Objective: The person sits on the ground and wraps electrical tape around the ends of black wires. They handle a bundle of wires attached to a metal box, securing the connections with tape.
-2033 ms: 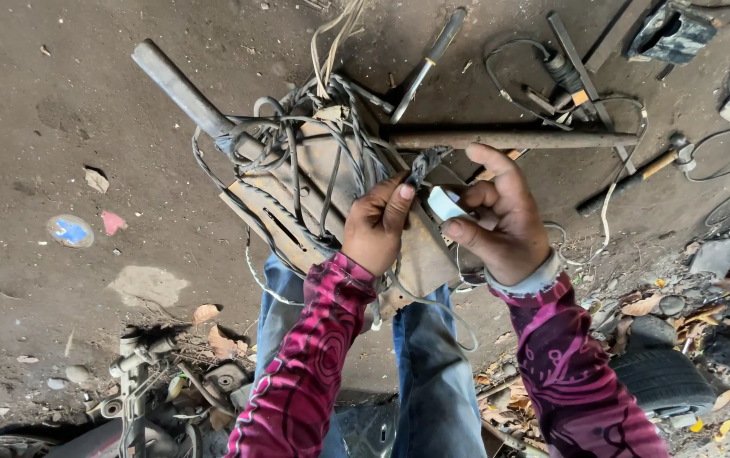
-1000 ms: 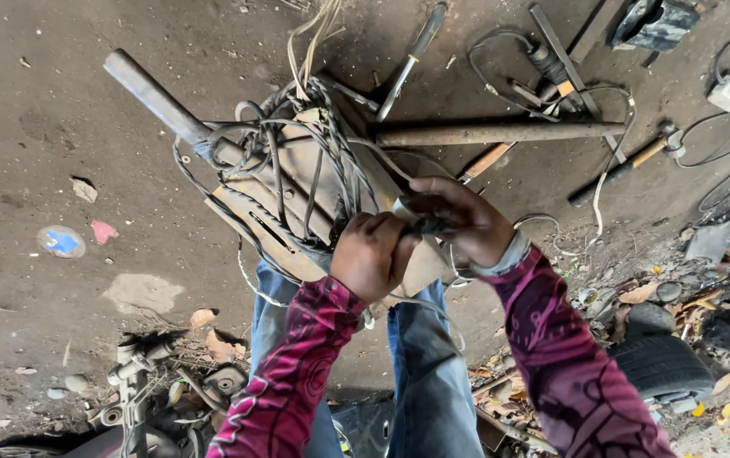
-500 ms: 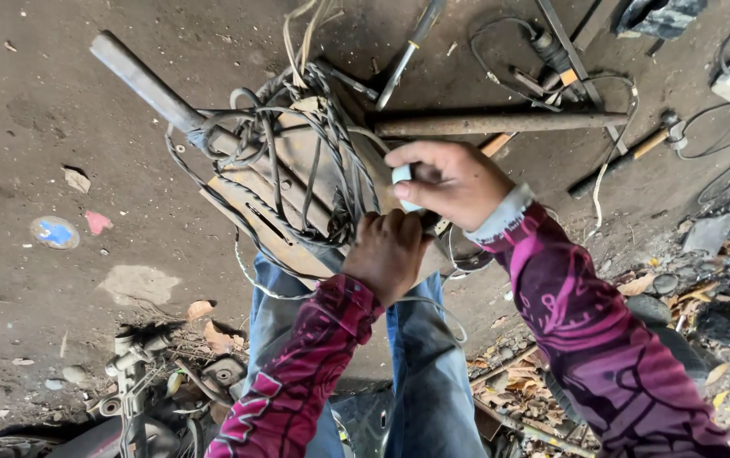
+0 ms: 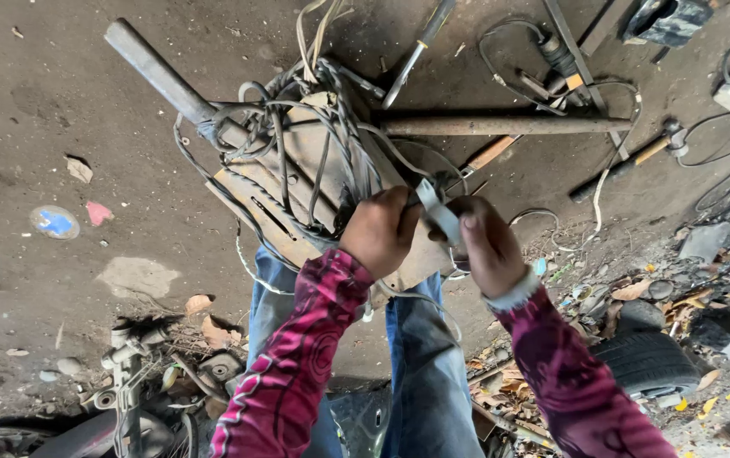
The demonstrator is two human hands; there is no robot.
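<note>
- My left hand (image 4: 379, 231) is closed in a fist around the bundle of dark wires (image 4: 331, 161), right where they cross the lower edge of the metal frame (image 4: 297, 199).
- My right hand (image 4: 488, 246) is closed too, pinching a small pale clip-like piece (image 4: 438, 212) between thumb and fingers; it sits just beside the left fist, touching the same wires.
- The frame rests tilted on my knees, blue jeans (image 4: 420, 365) under it, a grey pipe (image 4: 157, 72) sticking out up-left and a rusty bar (image 4: 505, 125) out to the right.
- Step in hand, as I judge it: working the pale piece free of, or along, the tangled wiring while the left hand steadies the bundle.
- Next move calls for a firm left grip and a short, controlled pull with the right, keeping the loose loops from snagging.
- Further out on the dirt floor (image 4: 34, 127): a screwdriver (image 4: 417, 51), a hammer (image 4: 628, 161), a tyre (image 4: 645, 360).
</note>
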